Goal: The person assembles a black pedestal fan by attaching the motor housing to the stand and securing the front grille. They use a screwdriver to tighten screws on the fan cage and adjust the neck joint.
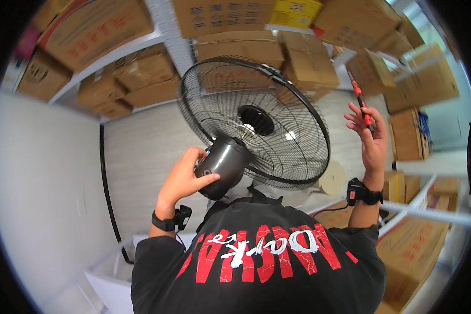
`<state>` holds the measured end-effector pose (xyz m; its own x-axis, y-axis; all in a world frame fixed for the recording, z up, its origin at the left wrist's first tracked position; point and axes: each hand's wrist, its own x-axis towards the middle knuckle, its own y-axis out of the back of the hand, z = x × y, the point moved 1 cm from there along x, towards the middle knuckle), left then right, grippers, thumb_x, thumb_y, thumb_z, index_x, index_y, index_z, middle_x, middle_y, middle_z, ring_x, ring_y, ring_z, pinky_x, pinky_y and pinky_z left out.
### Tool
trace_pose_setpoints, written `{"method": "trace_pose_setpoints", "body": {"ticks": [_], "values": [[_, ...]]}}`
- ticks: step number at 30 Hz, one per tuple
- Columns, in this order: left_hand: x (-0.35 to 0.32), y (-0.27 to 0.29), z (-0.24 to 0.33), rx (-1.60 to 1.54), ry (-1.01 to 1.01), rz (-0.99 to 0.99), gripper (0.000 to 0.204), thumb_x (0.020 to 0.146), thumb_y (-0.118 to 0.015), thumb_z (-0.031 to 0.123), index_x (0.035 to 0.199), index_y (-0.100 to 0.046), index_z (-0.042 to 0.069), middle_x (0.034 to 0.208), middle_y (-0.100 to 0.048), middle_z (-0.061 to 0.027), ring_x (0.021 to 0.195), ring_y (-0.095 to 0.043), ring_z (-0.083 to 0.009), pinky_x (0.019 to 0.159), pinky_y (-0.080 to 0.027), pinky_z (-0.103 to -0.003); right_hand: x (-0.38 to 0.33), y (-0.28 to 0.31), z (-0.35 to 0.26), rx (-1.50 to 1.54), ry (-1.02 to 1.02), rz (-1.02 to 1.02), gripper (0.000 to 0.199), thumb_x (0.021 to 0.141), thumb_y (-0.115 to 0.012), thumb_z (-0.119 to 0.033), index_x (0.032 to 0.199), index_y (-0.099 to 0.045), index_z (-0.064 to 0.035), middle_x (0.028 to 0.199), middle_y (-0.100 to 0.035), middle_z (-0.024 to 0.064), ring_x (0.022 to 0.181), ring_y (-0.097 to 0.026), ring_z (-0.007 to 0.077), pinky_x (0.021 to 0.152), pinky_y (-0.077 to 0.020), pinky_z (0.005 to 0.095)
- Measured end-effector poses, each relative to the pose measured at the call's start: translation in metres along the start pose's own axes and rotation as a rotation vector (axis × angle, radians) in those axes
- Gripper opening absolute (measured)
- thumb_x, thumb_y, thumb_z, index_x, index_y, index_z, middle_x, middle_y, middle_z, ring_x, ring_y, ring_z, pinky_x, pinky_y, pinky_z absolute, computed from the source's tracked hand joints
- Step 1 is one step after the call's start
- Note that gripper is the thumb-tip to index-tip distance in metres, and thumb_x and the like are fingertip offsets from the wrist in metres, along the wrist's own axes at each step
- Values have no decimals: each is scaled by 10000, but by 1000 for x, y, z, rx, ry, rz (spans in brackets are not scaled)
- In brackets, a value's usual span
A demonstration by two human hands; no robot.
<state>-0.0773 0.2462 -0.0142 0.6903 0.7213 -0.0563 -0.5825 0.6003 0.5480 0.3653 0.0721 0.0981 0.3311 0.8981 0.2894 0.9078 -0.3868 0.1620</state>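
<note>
A black electric fan [311, 112] stands in front of me, its round wire cage tilted and facing away. My left hand [182, 177] is wrapped round the dark motor housing [226, 163] at the back of the cage, thumb on top and fingers along the far side. A black disc [256, 120] sits at the middle of the cage; I cannot make out any blades. Raised to the right of the fan, my right hand [372, 137] grips a red and black screwdriver [358, 95] between thumb and fingers. Its shaft points up and away from the fan, touching nothing.
Shelves with cardboard boxes [240, 49] line the far side, and a yellow box [294, 12] sits among them. More cartons [411, 246] stand on a white rack to the right. A black tube [105, 178] runs along the white wall panel [47, 172] on the left.
</note>
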Motion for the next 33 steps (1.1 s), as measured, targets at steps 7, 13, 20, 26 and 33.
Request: {"method": "trace_pose_setpoints", "body": {"ticks": [7, 13, 20, 26, 33], "values": [[17, 13, 4, 15, -30, -168, 607, 813, -870, 405, 1146, -568, -4, 1083, -644, -171, 957, -660, -301, 781, -558, -407, -55, -27, -19, 88, 40, 195, 479, 949, -618, 25, 1421, -544, -21, 1471, -583, 262, 1226, -683, 320, 993, -561, 387], [22, -15, 42, 51, 142, -240, 478, 880, -830, 355, 1069, -569, 2, 1018, -629, -132, 918, -646, -248, 772, -558, -394, -98, 10, -8, 183, 49, 250, 511, 912, -630, 55, 1411, -557, -23, 1496, -559, 270, 1228, -686, 310, 990, -563, 368], [51, -2, 18, 60, 265, -468, 454, 988, -746, 318, 1206, -525, -13, 1124, -636, -136, 974, -684, -229, 843, -564, -369, -115, -3, 10, 210, 82, 348, 521, 895, -626, 63, 1407, -552, 4, 1507, -533, 304, 1234, -684, 318, 993, -563, 368], [84, -11, -15, -137, 321, -740, 690, 955, -764, 459, 1326, -502, -61, 1202, -644, -181, 1024, -669, -236, 791, -589, -368, -149, -32, 0, 137, 163, 530, 430, 1026, -616, -150, 1420, -552, 10, 1494, -547, 296, 1204, -692, 323, 975, -553, 377], [80, -42, -28, -101, 174, -837, 847, 987, -704, 515, 1410, -392, -148, 1268, -626, -268, 1012, -689, -258, 747, -583, -336, -224, -113, -12, 72, 148, 950, 356, 1057, -561, -110, 1391, -573, 13, 1465, -589, 265, 1133, -717, 290, 910, -561, 343]]}}
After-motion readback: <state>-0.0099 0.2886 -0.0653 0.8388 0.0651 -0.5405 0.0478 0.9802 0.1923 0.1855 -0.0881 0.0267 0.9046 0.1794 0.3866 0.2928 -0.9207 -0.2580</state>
